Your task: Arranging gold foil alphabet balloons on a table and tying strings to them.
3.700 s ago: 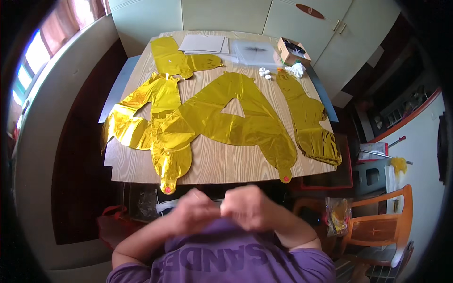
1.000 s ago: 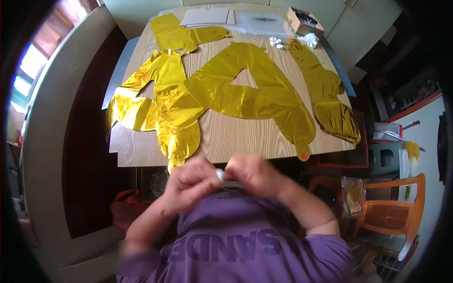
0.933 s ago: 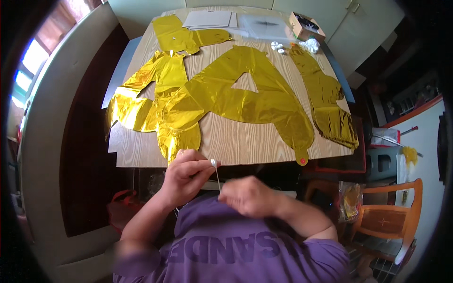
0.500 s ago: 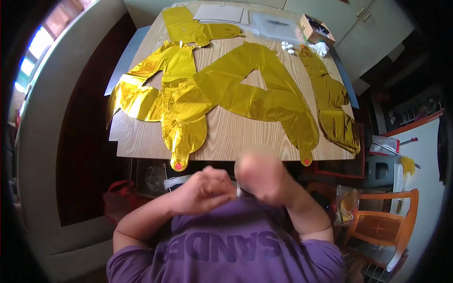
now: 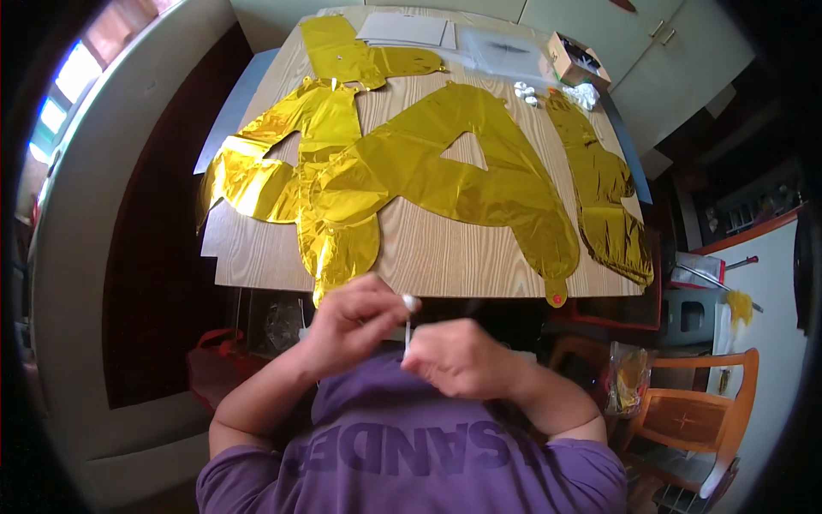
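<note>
In front of my chest, my left hand (image 5: 351, 321) pinches a small white roll (image 5: 410, 302) between its fingers. A thin white strip (image 5: 407, 334), like ribbon, runs down from the roll to my right hand (image 5: 458, 358), whose closed fingers grip its lower end. Just beyond my hands, flat gold foil balloons (image 5: 479, 193) lie on the wood-grain table (image 5: 445, 261), one shaped like a letter A with a hole in its middle. A second gold foil balloon (image 5: 334, 227) on the left overlaps it, its lower tab partly behind my left hand.
More gold foil balloons lie at the far left (image 5: 334, 51) and right edge (image 5: 604, 176). Small white rolls (image 5: 525, 92), crumpled white material (image 5: 582, 96), white sheets (image 5: 407, 32) and an open box (image 5: 578, 60) sit at the back. A wooden chair (image 5: 693, 420) stands at right.
My hands have shifted, the left one up toward the table edge and the right one lower. The white roll and the strip between my hands now show clearly.
</note>
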Demonstrator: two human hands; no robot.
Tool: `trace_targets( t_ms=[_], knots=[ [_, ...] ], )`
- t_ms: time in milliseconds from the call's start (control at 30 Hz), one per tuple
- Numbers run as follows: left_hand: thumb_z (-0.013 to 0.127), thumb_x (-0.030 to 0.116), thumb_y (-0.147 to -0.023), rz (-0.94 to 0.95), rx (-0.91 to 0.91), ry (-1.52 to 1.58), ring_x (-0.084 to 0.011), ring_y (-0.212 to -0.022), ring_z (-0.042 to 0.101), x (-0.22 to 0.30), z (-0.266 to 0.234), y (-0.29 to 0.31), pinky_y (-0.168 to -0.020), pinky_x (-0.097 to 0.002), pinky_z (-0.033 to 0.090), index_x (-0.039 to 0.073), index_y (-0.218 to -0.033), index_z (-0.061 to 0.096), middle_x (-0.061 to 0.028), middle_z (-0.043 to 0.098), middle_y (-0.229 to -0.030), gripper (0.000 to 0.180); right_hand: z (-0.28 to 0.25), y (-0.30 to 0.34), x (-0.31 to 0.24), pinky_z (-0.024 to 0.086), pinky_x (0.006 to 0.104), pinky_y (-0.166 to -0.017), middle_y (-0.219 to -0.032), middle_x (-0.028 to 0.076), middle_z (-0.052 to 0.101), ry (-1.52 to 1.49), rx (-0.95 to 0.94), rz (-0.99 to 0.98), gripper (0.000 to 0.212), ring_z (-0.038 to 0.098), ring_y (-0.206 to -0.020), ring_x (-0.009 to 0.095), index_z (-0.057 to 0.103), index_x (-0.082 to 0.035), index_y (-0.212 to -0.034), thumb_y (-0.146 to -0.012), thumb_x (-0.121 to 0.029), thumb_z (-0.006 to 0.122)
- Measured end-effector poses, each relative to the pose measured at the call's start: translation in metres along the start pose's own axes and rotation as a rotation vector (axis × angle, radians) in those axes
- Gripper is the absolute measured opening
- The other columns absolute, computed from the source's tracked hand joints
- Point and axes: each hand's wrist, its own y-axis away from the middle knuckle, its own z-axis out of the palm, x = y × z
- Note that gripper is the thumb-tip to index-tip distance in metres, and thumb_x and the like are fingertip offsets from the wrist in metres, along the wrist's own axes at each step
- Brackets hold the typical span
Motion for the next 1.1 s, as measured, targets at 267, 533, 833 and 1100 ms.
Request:
trace_targets(
  t_ms=[267,533,833,1100],
  knots=[
    [0.063,0.006,-0.090,0.025,-0.049,0.228,-0.0119,-0.075,0.055,-0.003,0.000,-0.001,-0.068,-0.0259,0.044,-0.001,-0.095,0.071,-0.0043,0.060,-0.080,0.011,0.006,0.000,0.004,0.047,0.0360,-0.060,-0.073,0.013,0.056,-0.083,-0.003,-0.007,0.014,0.060,-0.067,0.029,0.057,-0.002,-0.081,-0.089,-0.013,0.062],
    [0.062,0.007,-0.091,-0.115,0.062,0.355,-0.0105,-0.078,0.054,0.009,0.005,-0.003,-0.071,-0.0231,0.043,-0.001,-0.098,0.071,-0.0046,0.061,-0.084,0.014,0.000,-0.002,0.014,0.048,0.0366,-0.062,-0.074,0.012,0.058,-0.091,0.051,0.106,0.013,0.061,-0.068,0.030,0.059,-0.003,-0.083,-0.090,-0.014,0.060],
    [0.062,0.009,-0.093,-0.158,-0.002,0.542,-0.0087,-0.083,0.053,0.003,0.014,0.006,-0.075,-0.0221,0.042,-0.001,-0.104,0.070,-0.0018,0.059,-0.088,0.017,-0.012,-0.012,0.024,0.047,0.0376,-0.063,-0.073,0.015,0.056,-0.082,0.039,0.132,0.018,0.059,-0.066,0.030,0.056,-0.001,-0.083,-0.093,-0.016,0.058],
    [0.062,0.013,-0.094,-0.342,-0.006,0.549,-0.0058,-0.081,0.051,0.002,0.021,0.005,-0.073,-0.0208,0.041,-0.001,-0.104,0.070,0.0003,0.058,-0.089,0.019,-0.035,-0.030,0.013,0.046,0.0332,-0.058,-0.072,0.011,0.058,0.024,0.197,0.042,0.014,0.058,-0.061,0.026,0.060,-0.002,-0.083,-0.091,-0.013,0.061]
  ],
)
